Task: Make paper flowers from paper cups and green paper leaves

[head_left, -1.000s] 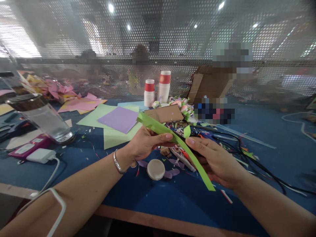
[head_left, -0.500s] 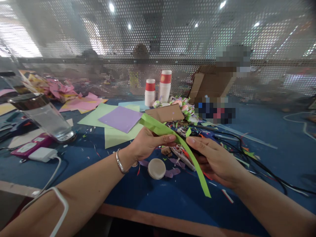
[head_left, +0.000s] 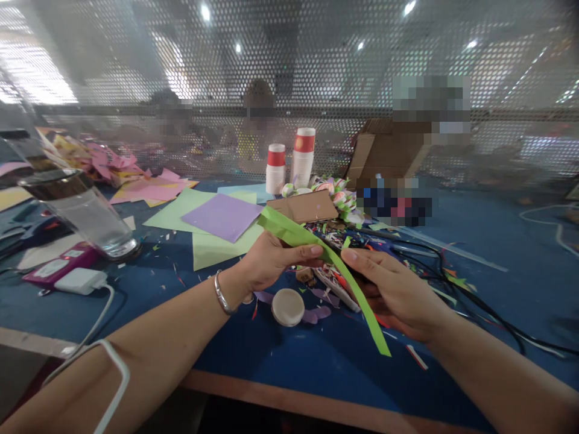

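– Where to spot the green paper strip (head_left: 355, 290)?
– Above the table (head_left: 253, 349), pinched in the left grip (head_left: 266, 261).
– And the right grip (head_left: 389, 289)?
– Curled beside it; cannot tell around what.
– Lettering?
– On stacked cups (head_left: 301, 166), a mark (head_left: 299, 143) too small to read.
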The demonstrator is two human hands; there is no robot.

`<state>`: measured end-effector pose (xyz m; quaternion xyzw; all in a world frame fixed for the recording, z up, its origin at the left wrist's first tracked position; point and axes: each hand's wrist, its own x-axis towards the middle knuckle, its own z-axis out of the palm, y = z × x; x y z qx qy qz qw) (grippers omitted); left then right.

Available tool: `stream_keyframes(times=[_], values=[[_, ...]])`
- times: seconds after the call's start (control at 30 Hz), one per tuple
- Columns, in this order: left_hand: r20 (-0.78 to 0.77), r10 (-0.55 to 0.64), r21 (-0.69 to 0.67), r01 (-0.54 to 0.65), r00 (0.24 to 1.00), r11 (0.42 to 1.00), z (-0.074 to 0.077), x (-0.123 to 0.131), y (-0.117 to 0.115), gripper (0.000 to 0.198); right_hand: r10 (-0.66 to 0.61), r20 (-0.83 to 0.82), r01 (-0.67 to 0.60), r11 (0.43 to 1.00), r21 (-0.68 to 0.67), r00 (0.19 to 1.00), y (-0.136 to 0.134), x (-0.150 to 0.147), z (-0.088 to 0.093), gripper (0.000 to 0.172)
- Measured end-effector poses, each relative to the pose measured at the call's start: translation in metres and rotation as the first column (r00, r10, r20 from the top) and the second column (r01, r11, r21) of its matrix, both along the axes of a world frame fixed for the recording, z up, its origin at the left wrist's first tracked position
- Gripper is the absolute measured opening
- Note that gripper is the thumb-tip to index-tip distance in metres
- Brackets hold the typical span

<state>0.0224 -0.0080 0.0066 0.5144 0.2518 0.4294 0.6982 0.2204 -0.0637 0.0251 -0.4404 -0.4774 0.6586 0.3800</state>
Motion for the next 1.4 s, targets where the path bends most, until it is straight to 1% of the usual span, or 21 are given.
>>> stream_keyframes(times=[0.27,0.57,0.67,0.77,1.07,1.2,1.27,1.33,1.4], values=[[0.003,-0.042,0.021,0.042,0.999,0.999,-0.004,0.001,0.003,0.030,-0.018,-0.018,0.017,1.000,-0.022,1.000,0.001,-0.001,-0.001,0.056],[0.016,-0.047,0.023,0.046,0.999,0.999,-0.006,0.001,0.003,0.027,-0.013,-0.031,0.012,1.000,-0.025,0.999,0.002,-0.001,0.000,0.055],[0.021,-0.041,0.023,0.041,0.999,0.999,-0.005,0.001,0.003,0.026,-0.018,-0.061,0.016,0.999,-0.029,0.998,0.001,0.000,-0.001,0.054],[0.025,-0.037,0.022,0.036,0.999,0.999,-0.005,0.001,0.003,0.027,-0.019,-0.079,0.016,0.999,-0.035,0.997,0.001,0.000,-0.001,0.054],[-0.005,-0.030,0.033,0.031,1.000,0.999,-0.009,0.002,0.004,0.030,-0.028,-0.062,0.025,0.999,-0.037,0.998,0.001,-0.003,0.000,0.055],[-0.027,-0.028,0.016,0.028,0.999,0.999,-0.007,0.002,0.003,0.032,-0.047,-0.050,0.046,0.999,-0.029,0.998,0.001,-0.003,-0.001,0.054],[-0.028,-0.027,0.015,0.027,0.999,1.000,-0.005,0.002,0.001,0.030,-0.062,-0.026,0.062,0.998,0.002,0.998,0.001,-0.003,-0.002,0.052],[0.008,-0.036,0.005,0.036,0.999,0.999,-0.002,0.001,0.000,0.031,-0.065,0.001,0.065,0.997,0.043,0.998,0.001,-0.003,-0.003,0.052],[0.064,-0.046,-0.026,0.047,0.997,0.999,0.001,0.000,-0.001,0.038,-0.069,0.014,0.068,0.996,0.061,0.998,0.002,-0.002,-0.003,0.054]])
